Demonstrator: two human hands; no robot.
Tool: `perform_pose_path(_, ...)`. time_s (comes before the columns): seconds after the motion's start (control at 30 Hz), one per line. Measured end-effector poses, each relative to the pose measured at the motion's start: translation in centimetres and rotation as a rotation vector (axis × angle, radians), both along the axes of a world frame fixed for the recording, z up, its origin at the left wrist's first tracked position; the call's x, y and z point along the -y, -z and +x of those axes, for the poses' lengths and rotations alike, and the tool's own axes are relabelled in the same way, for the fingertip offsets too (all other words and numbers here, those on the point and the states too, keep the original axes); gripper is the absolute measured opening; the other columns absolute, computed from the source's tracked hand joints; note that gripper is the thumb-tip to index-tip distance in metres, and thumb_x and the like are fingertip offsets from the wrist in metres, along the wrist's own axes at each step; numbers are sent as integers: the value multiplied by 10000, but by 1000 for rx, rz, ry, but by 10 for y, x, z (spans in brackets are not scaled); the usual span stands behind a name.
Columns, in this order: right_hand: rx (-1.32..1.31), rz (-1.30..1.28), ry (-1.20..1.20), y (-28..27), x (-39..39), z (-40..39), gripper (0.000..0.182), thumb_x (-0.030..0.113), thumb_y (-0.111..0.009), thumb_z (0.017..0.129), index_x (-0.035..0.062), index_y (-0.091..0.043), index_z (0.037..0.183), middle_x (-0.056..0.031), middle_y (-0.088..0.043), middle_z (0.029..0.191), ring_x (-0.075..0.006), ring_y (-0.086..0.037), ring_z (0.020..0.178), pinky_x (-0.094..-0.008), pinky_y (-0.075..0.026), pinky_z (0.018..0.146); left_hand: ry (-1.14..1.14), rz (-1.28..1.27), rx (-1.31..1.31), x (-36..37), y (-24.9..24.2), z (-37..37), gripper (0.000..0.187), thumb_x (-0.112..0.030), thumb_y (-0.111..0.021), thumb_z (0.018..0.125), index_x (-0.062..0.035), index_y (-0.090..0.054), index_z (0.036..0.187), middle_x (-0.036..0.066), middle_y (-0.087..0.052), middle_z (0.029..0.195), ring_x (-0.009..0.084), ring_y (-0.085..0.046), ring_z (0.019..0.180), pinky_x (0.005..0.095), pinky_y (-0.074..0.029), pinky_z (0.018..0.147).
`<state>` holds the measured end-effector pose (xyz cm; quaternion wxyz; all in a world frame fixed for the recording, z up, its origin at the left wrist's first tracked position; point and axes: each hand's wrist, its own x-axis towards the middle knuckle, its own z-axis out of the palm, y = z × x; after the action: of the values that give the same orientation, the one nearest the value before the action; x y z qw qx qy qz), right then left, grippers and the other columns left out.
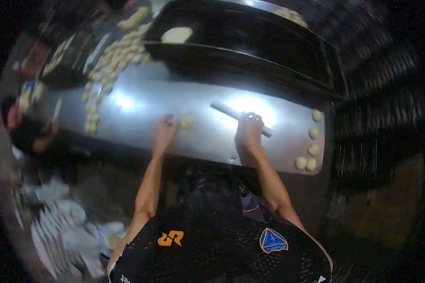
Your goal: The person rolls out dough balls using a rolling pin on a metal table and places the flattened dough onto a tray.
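My right hand (251,123) is wrapped around a rolling pin (226,111), a thin grey rod lying at a slant across the metal worktop (203,99). To its left, a small pale dough ball (187,123) sits on the worktop. My left hand (165,127) is at the left edge of that dough, its fingers curled and seemingly touching it, though blur softens the contact. Several round dough balls (313,133) stand along the worktop's right end.
Many dough balls (120,54) cover the far left of the worktop. Behind it is a dark flat surface (241,35) with a pale flat dough round (176,35) on it. Another person (30,127) is at the left. Whitish stacked material (63,231) lies at lower left.
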<state>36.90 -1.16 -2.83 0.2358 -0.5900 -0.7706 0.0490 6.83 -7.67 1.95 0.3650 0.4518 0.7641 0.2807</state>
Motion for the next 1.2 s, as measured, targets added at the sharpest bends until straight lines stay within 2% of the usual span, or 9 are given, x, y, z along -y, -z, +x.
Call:
perform_pose_path(0.07,88,129,-39,-19,-3,-12,387,180,-627,854,51,-618,1219,-145,-557,1299,-413,-448,1177,-533,-355,952,-106,305,-440,18,14,-12,381,-280,-700,888,-64,-644,1197,91,-673,1146,262,-625,1055,459,-407,1011)
perform_pose_path(0.1,136,-70,-178,-28,-8,-27,395,214,-597,881,78,-608,1252,-95,-551,1334,-405,-440,1203,-538,-320,1008,-145,291,-437,22,20,-11,381,-280,-700,888,-64,-644,1197,91,-673,1146,262,-625,1055,459,-407,1011)
perform_pose_path(0.17,4,44,-396,-8,-7,-86,380,253,-568,905,91,-618,1246,-27,-552,1341,-380,-433,1227,-543,-289,1041,149,564,-446,15,35,2,370,-259,-668,902,-90,-633,1229,66,-644,1249,319,-543,1138,488,-286,1053)
perform_pose_path(0.27,145,131,-617,-11,2,-118,332,278,-553,934,102,-671,1190,39,-580,1322,-321,-462,1201,-543,-292,1040,339,352,-714,14,47,26,359,-260,-627,914,-138,-634,1252,14,-582,1353,359,-452,1200,494,-294,1036)
perform_pose_path(0.5,103,-282,-514,-50,-17,-50,286,245,-574,934,138,-691,1171,-7,-623,1257,-317,-487,1146,-524,-334,999,181,361,-537,-17,5,-4,312,-291,-612,916,-121,-695,1164,38,-508,1450,384,-394,1235,520,-296,1061)
perform_pose_path(0.57,-86,-36,-297,-54,-17,-13,284,200,-597,923,150,-678,1190,-77,-621,1225,-325,-501,1122,-522,-359,986,88,393,-490,-26,-5,-26,281,-288,-611,930,-90,-717,1098,75,-527,1429,378,-404,1261,496,-306,1083)
perform_pose_path(0.63,62,-177,-14,-35,-6,20,305,138,-606,912,163,-658,1212,-121,-612,1195,-326,-514,1105,-502,-369,1002,-48,352,-259,-27,2,-40,286,-276,-599,945,-65,-709,1104,117,-519,1430,364,-416,1303,491,-317,1100)
perform_pose_path(0.87,-58,-86,-557,-26,-24,-63,468,15,-699,767,169,-646,1206,-74,-605,1108,-312,-528,1063,-454,-422,907,110,442,-842,-58,25,4,367,-245,-515,971,-51,-600,1271,131,-540,1399,308,-423,1365,523,-320,1118)
perform_pose_path(1.2,-35,-208,-598,-35,7,-55,328,121,-704,840,123,-651,1164,-87,-601,1070,-290,-542,1042,-429,-401,883,121,302,-618,40,52,41,471,-228,-336,1034,-24,-440,1446,158,-410,1512,308,-348,1422,563,-178,1176)
